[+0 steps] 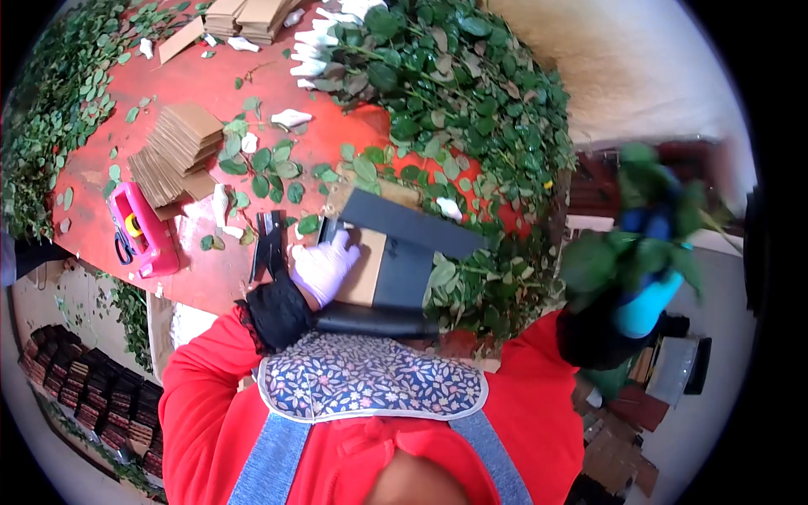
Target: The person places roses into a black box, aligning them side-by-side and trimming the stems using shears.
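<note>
My left hand [324, 268], in a pale lilac glove, lies on a brown cardboard piece [364, 273] next to a black board [404, 273], its fingers stretched out. A dark grey bar [412, 223] crosses the far end of the board. Off to the right, beyond the table's edge, my right hand [652, 286] wears a blue glove with a turquoise cuff. It grips a leafy green stem [635, 240]; the leaves hide most of its fingers, and motion blurs them. Just left of my left hand stands a black stapler-like tool [269, 244].
A pink tape dispenser [145, 231] and scissors [124, 247] lie at the left, near stacked cardboard pieces [181, 151]. Leafy stems with white-covered heads [454, 84] are heaped at the far right of the red table [278, 76]. More cut greenery [50, 109] fills the far left.
</note>
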`<action>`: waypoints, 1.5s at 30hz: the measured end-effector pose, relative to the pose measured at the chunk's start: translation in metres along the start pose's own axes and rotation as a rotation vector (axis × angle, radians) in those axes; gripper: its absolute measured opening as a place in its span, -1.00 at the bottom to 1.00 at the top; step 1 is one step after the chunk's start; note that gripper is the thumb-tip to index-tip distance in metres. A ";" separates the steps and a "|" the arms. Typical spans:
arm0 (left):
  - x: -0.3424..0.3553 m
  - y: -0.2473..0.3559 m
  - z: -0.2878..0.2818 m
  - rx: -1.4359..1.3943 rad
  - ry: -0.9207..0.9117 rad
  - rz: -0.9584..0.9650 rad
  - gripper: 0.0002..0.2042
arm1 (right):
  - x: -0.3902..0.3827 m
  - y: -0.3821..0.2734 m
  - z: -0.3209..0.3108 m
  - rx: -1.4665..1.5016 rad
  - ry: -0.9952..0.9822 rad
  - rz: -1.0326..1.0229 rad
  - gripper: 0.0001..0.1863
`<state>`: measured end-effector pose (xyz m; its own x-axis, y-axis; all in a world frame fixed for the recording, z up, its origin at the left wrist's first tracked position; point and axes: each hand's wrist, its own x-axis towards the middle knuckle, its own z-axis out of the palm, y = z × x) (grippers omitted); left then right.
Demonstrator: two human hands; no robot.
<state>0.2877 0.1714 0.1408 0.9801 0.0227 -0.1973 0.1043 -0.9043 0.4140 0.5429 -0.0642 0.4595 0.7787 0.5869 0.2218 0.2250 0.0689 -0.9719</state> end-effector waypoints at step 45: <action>0.000 0.020 -0.023 0.059 -0.066 -0.051 -0.18 | 0.048 0.150 0.091 -0.807 -0.573 -0.357 -0.72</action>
<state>0.2940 0.1631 0.1694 0.9604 0.0429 -0.2753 0.1415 -0.9263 0.3493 0.5611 0.0476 0.3172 0.2443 0.9466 0.2103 0.8744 -0.1213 -0.4698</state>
